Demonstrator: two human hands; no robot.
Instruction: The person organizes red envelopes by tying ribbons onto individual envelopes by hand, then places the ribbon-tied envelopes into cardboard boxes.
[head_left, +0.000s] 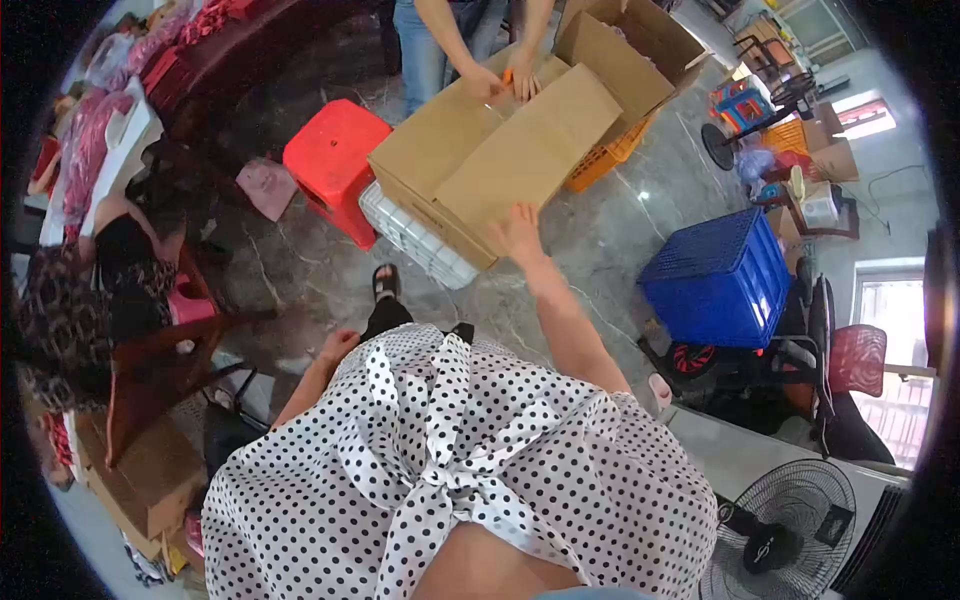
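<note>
A large cardboard box [430, 150] rests on a white plastic crate [415, 240], one wide flap [530, 150] lying over its top. My right hand [519, 236] is at the near edge of that flap, fingers apart, with nothing seen in it. Low beside my body, my left hand [341, 345] hangs near my dark trouser leg; its fingers are small and partly turned away. Across the box, another person's hands [505, 85] are on the cardboard, with a small orange object [508, 76] between them.
A red stool [335, 160] stands left of the box, and an open carton [630, 60] sits behind it on an orange crate [605, 160]. Blue crates [715, 275] are at right, a fan [780, 530] at lower right. Someone sits in a wooden chair [150, 370] at left.
</note>
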